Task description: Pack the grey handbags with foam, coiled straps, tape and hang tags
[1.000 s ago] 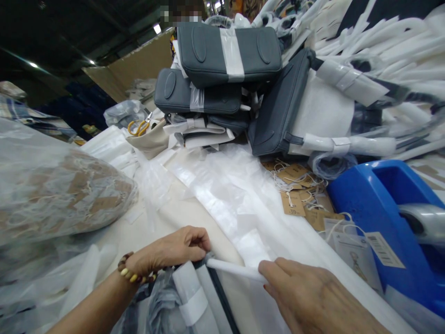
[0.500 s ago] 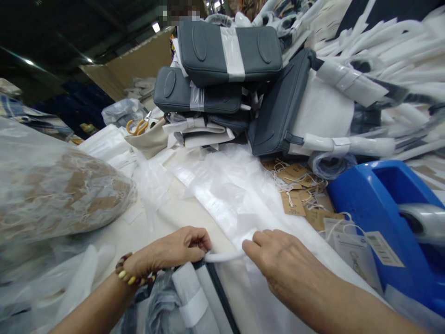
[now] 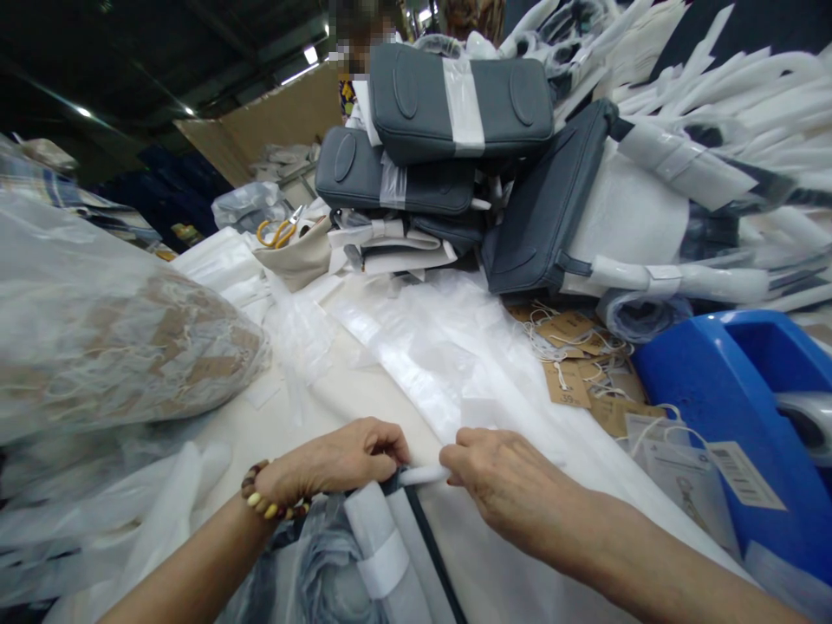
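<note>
A short length of white foam strip [image 3: 422, 474] stretches between my two hands. My right hand [image 3: 497, 472] pinches its right end. My left hand [image 3: 357, 455], with a beaded bracelet at the wrist, is closed at the strip's other end, by the top corner of a dark grey bag [image 3: 432, 555]; its fingertips are partly hidden, so what exactly they grip is unclear. Beside that bag edge lies a white-wrapped strap [image 3: 383, 542] with a paper band, along with a coil in clear plastic [image 3: 334, 572].
Dark grey bags [image 3: 461, 104] are stacked at the back. Yellow-handled scissors [image 3: 279, 232] rest at back left. Brown price tags [image 3: 568, 381] lie near a blue tape dispenser [image 3: 721, 416] on the right. A plastic sack of tags [image 3: 169, 347] bulges on the left.
My right hand has come closer to my left, and less of the white foam strip shows between them. The whole view has shifted slightly, so the background sits further right.
</note>
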Action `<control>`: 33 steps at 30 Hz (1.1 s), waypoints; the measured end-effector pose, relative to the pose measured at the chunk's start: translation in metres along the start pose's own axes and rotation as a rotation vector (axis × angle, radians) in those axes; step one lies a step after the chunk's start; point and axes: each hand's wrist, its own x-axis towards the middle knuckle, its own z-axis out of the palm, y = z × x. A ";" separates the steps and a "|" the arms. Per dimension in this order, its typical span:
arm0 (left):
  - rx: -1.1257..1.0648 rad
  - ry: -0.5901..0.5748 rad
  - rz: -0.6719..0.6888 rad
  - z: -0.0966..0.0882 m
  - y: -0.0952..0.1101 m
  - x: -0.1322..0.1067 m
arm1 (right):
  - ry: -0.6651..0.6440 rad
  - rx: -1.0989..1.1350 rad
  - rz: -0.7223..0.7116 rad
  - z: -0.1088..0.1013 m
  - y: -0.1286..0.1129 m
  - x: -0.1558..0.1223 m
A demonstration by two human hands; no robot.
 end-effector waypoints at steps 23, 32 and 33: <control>-0.830 1.178 -0.255 0.078 -0.168 -0.133 | 0.071 0.179 -0.113 0.035 0.003 0.017; -1.240 0.826 0.091 0.084 -0.175 -0.113 | 0.088 0.236 -0.032 0.029 0.008 0.024; -1.243 0.804 0.105 0.083 -0.176 -0.113 | 0.093 0.234 -0.006 0.029 0.011 0.023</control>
